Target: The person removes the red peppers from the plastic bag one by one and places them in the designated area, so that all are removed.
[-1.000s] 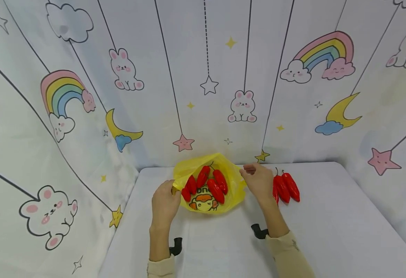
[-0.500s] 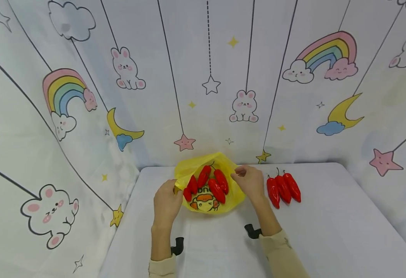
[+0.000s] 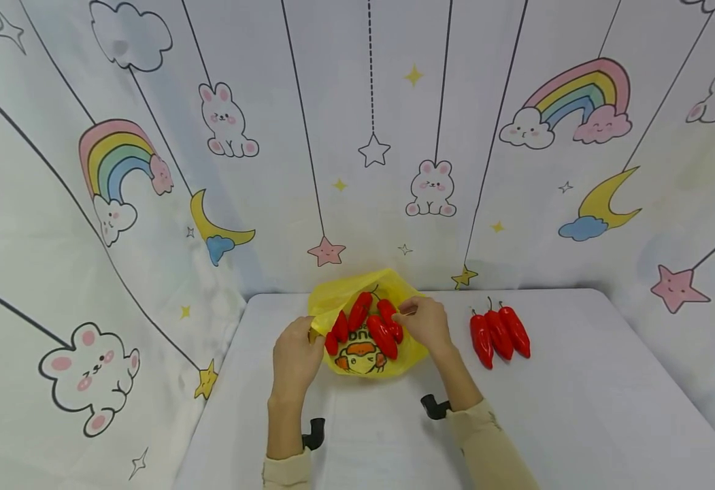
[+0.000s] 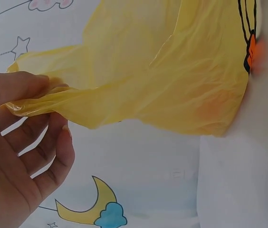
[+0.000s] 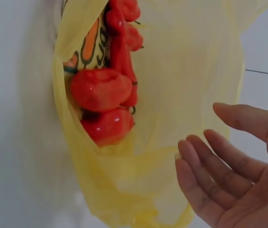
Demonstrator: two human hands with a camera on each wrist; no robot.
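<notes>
Bag, thin yellow plastic (image 3: 337, 291), one: standing open-mouthed on the far part of the white surface (image 3: 577, 388), close to the backdrop, and showing a printed cartoon face (image 3: 360, 358) with dark lettering inside.

Contents, glossy red elongated peppers (image 3: 382, 336), five visible: lying grouped in the bag, some overlapping.

Left hand (image 3: 298, 355), bare: holding the left edge of the bag's mouth; thumb and index finger are pinching the folded plastic, while the remaining fingers are curling loosely below it in the left wrist view.

Right hand (image 3: 427, 322), bare: hovering at the right side of the bag's opening, its thumb standing apart from the loosely bent fingers and gripping nothing. In the right wrist view the fingers are staying clear of the peppers; whether they are touching the plastic, one cannot tell.

Loose red peppers (image 3: 499, 333), three: lying side by side on the surface to the right of the bag, stems pointing toward the backdrop.

Sleeves, beige (image 3: 488, 442), two: covering the forearms; a curved black piece (image 3: 435, 407) is projecting beside each wrist.

Backdrop, pale printed cloth (image 3: 369, 211): hanging behind and at the sides, showing rabbits, rainbows, moons, clouds and stars.
</notes>
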